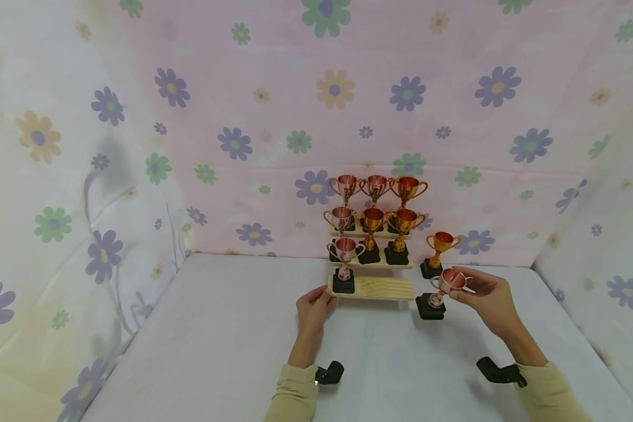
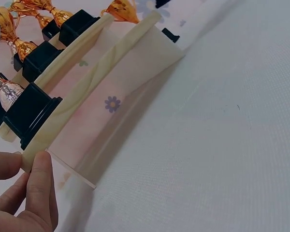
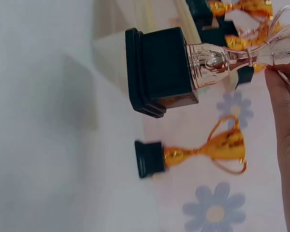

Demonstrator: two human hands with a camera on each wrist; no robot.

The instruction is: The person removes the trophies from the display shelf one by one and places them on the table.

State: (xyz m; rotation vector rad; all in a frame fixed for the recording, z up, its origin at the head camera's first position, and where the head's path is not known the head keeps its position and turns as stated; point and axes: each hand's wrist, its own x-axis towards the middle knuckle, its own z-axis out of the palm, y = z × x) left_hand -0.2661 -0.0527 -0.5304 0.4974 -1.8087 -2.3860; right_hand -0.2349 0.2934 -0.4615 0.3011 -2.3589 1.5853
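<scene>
Reaching in nearest the camera in yellowish sleeves [image 1: 295,391], wearing a dark wrist camera [image 1: 331,373] at either cuff. Being bounded by floral cloth walls [image 1: 274,88] behind and at both sides, yet having wide open room on the white tabletop [image 1: 242,316], mostly to the left and in front. Working at a stepped wooden stand [image 1: 385,287], probably stiff but light enough to be shifting under a knock, so likely needing steadying. Pinching the left end of its lowest step with the left hand [image 1: 313,313]. With the right hand [image 1: 489,298], gripping a pink trophy [image 1: 443,290] by the cup, around the right-hand handle. Holding it leaning slightly, apparently raised off the tabletop, to the right of the lowest step and just in front of a gold trophy [image 1: 441,247]. Leaving little room toward that neighbour and toward the step's right edge, but having open board beyond that edge, up to a second pink trophy [image 1: 344,258] at the left. Probably handling as light and rigid, weighted toward the black base [image 3: 166,67]; looking slippery along the shiny stem [image 3: 210,60], and likely being most fragile at the thin handles [image 1: 432,282], so better taking the cup itself.
</scene>
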